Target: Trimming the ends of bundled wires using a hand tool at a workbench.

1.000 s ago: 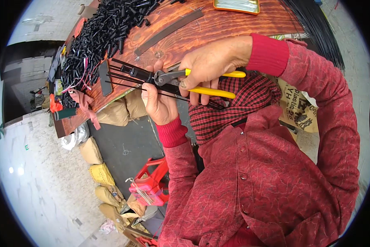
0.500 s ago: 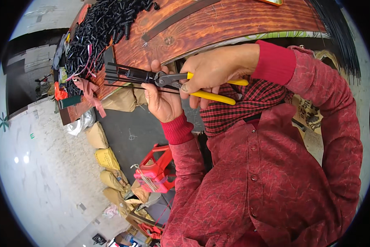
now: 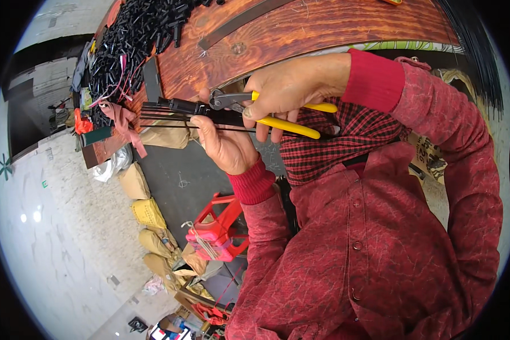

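My left hand (image 3: pixel 226 145) is closed around a bundle of thin black rods (image 3: pixel 167 117), which stick out to the left past its thumb. A short black cylindrical piece (image 3: pixel 185 106) sits along the bundle near the fingertips. In my right hand (image 3: pixel 291 90) is a pair of pliers with yellow handles (image 3: pixel 289 127); the fingers wrap both handles. The dark metal plier head (image 3: pixel 224 100) points left and lies right beside the black piece. Whether the jaws touch it I cannot tell. Most of my left fingers are hidden behind the bundle.
A heap of small black cylindrical pieces (image 3: pixel 136 45) lies on the wooden table (image 3: pixel 209 73) at the far left. A flat dark bar (image 3: pixel 243 22) rests there too. Long black rods (image 3: pixel 473 51) hang at the far right. A red stool (image 3: pixel 223 226) and brown sacks (image 3: pixel 134 182) stand below.
The pliers have shifted slightly up and left, and their head now sits above the black piece instead of at its right end. My left hand has turned and dropped a little.
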`<state>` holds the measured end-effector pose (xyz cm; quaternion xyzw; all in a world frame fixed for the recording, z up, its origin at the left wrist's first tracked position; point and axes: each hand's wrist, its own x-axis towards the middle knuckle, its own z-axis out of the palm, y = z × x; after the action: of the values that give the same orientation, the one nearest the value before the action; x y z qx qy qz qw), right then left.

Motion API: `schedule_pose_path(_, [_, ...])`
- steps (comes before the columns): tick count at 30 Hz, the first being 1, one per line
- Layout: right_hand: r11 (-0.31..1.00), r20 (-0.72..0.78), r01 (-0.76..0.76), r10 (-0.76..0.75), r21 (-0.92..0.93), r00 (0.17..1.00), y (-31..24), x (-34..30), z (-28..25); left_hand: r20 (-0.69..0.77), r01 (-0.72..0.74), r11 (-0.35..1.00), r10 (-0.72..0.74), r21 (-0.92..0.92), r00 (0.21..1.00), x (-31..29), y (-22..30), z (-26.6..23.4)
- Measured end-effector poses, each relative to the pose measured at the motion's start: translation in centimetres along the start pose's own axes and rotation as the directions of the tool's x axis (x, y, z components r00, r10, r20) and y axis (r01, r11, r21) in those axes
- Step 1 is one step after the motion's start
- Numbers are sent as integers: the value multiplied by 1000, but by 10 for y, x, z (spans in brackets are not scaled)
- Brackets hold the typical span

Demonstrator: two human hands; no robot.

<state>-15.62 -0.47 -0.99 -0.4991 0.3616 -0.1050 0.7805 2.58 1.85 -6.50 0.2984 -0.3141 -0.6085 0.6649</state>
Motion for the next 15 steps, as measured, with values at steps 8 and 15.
schedule_pose_path(8, [998,6,-27,27,-48,1000,-7,8,7,-20,-7,1000,7,-10,1000,-1,5,-9])
schedule_pose_path(15, [987,-25,-56,53,-150,998,-16,2,9,70,42,993,-34,-112,997,-3,6,-16])
